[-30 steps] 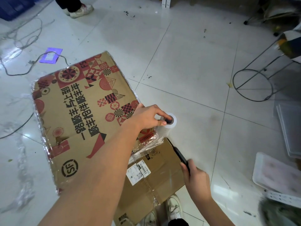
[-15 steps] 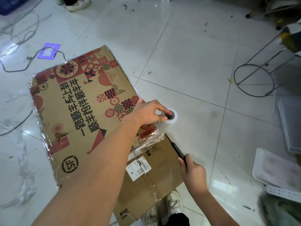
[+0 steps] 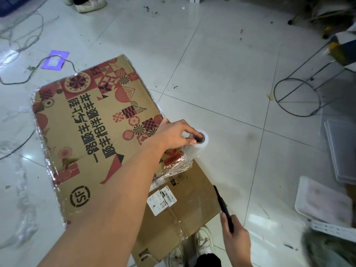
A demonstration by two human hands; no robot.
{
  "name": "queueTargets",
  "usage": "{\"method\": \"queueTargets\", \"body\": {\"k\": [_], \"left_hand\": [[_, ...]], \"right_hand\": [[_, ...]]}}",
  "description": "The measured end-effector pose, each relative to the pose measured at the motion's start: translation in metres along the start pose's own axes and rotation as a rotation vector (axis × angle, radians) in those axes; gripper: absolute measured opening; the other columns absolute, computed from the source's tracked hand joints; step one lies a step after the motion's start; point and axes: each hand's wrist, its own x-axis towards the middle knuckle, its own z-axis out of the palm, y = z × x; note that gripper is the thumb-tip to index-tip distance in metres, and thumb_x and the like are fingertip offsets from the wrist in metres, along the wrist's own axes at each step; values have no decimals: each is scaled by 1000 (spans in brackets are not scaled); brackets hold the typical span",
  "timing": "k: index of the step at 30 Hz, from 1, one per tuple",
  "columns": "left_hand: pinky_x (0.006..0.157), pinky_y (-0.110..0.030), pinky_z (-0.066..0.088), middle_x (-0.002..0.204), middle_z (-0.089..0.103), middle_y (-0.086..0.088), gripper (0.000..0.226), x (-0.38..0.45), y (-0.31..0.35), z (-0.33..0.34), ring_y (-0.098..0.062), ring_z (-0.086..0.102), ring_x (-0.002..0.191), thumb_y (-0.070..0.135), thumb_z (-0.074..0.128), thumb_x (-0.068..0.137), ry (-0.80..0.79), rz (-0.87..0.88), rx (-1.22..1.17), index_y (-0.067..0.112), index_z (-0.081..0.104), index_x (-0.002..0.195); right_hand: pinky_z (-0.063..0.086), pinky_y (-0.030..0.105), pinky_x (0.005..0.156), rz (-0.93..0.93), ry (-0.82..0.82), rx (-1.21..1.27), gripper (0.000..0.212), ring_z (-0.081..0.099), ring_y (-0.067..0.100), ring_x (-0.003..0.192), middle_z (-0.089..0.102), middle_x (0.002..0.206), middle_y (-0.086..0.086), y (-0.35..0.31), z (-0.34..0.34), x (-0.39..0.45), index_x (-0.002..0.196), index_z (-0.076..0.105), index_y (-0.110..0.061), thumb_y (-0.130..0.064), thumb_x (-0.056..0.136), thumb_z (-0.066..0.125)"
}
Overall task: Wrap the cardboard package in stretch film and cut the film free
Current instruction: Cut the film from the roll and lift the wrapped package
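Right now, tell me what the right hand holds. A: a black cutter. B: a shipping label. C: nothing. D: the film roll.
A: the right hand grips a black cutter with its blade pointing toward the film roll, which the left hand holds.

A single head-worn wide-angle view looks steeply down from standing height at a white tiled floor (image 3: 221,60). The printed cardboard package (image 3: 92,132) lies left of centre, close below the lens, with its text upside down to the viewer. Both forearms reach in from the bottom edge, and the wearer's white shoes (image 3: 204,241) sit right of the package's near corner. Tile lines bow toward the frame edges beyond the package. No second view exists to overlap.
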Motion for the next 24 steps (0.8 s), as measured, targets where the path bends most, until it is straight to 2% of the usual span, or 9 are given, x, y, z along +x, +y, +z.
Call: {"method": "queueTargets", "body": {"k": [2,4,6,9,13,17,20,22,24], "left_hand": [[92,-26,14,138,48,13,27,-2,1,-1,-9,45,124,47,60,88,-1,-6,-2,52,60,115],[91,-25,14,136,50,14,26,-2,0,0,-8,45,123,47,60,88,5,-3,-10,53,60,114],[92,-25,14,134,51,14,25,-2,-1,1,-9,45,122,47,60,88,17,1,-12,53,60,113],[93,-27,15,135,50,14,25,-3,0,1,-9,45,122,47,60,88,28,5,-11,53,60,112],[93,-26,16,135,50,14,24,-3,-1,2,-11,45,122,47,59,89,36,7,1,53,60,112],[90,-24,15,133,51,15,22,-3,-3,5,-11,44,121,48,59,89,55,6,-7,53,61,110],[89,-24,15,131,52,15,20,-3,-4,7,-11,45,119,49,59,88,64,6,-19,54,61,108],[90,-24,15,130,52,15,19,-2,-5,7,-11,45,119,49,59,89,73,10,-18,55,61,107],[91,-25,15,131,52,14,20,-2,-4,7,-11,45,119,49,59,89,82,15,-5,54,61,108]], "right_hand": [[33,30,50,8,-93,116,34,49,20,52,47,53,5,-12,9,-3,66,48,-21,-37,96,48],[34,27,51,25,-177,210,26,50,17,55,53,61,10,-25,20,-6,76,54,-28,-34,98,42],[35,27,52,50,-227,247,27,51,16,58,55,66,10,-31,33,-6,83,56,-19,-30,100,38],[33,30,51,80,-272,274,30,45,16,52,49,62,5,-38,49,-6,83,52,-9,-26,101,36],[29,25,46,149,-298,352,23,38,13,48,44,59,2,-45,65,-5,87,50,-12,-21,101,34],[35,30,53,236,-326,416,16,43,17,59,46,73,6,-49,78,-4,89,44,-13,-20,101,35],[39,26,60,307,-361,446,11,46,13,66,50,84,6,-54,85,1,91,41,-15,-21,100,39],[40,27,57,375,-363,516,6,46,15,64,52,90,13,-62,89,5,100,37,-9,-15,99,38],[39,27,52,447,-361,618,5,44,15,60,51,87,12,-69,94,9,103,31,-9,-9,100,34]]}}
